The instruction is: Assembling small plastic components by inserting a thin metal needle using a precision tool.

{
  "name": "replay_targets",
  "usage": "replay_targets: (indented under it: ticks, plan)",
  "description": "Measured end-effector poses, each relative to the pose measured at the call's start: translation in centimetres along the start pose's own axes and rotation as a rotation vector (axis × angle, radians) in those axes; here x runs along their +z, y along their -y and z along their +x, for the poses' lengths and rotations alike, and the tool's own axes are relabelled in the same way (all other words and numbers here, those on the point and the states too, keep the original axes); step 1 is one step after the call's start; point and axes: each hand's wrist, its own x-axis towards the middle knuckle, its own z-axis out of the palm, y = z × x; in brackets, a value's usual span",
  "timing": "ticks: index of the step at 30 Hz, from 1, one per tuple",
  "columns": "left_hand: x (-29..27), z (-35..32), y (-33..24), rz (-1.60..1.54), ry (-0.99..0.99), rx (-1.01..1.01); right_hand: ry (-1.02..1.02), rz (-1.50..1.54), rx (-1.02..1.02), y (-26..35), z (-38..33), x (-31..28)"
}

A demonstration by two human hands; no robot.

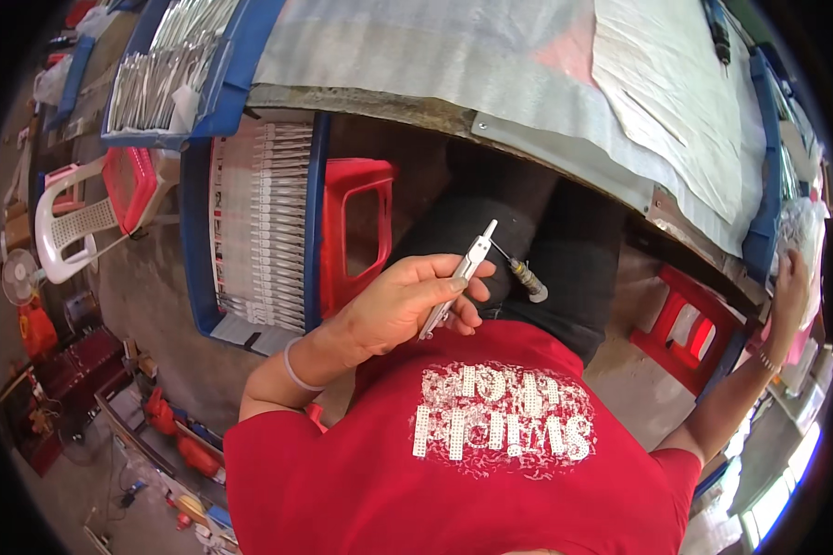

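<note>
Fingers (433,292) hold one silver piece (473,258) near one screwdriver (528,279).

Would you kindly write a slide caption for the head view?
Left hand holding a slim silver metal piece near a screwdriver; right hand at a clear plastic bag by a blue bin.

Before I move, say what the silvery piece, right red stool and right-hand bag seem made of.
Silvery piece: probably metal, smooth, given its bright sheen. Right red stool: likely moulded plastic, satin; even colour, seamless look. Bag: apparently glossy plastic film; translucent, crinkled highlights.
</note>
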Motion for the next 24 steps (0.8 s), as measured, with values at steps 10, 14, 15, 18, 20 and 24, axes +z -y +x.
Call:
replay_targets:
  ticks: [10,14,15,18,20,24]
  plan:
    - [-2.7,-0.6,0.5,0.641,-0.14,0.213,0.278,0.878,-1.049,43.3,-8.0,-7.1]
    - [-5.7,-3.8,0.7,0.82,-0.109,0.389,0.311,0.675,-1.401,50.5,-8.6,-7.0]
    - [-6.3,-4.8,0.8,0.752,-0.106,0.305,0.306,0.684,-1.439,52.0,-8.3,-7.4]
    - [-8.7,-8.4,1.0,0.587,-0.15,0.239,0.479,0.729,-1.629,56.8,-7.7,-7.9]
    - [-10.6,-10.9,1.2,0.779,-0.309,0.408,0.549,0.759,-1.668,59.8,-8.1,-8.2]
    - [-15.4,-15.6,2.3,1.088,-1.083,0.884,0.689,0.936,-1.545,66.7,-8.6,-6.5]
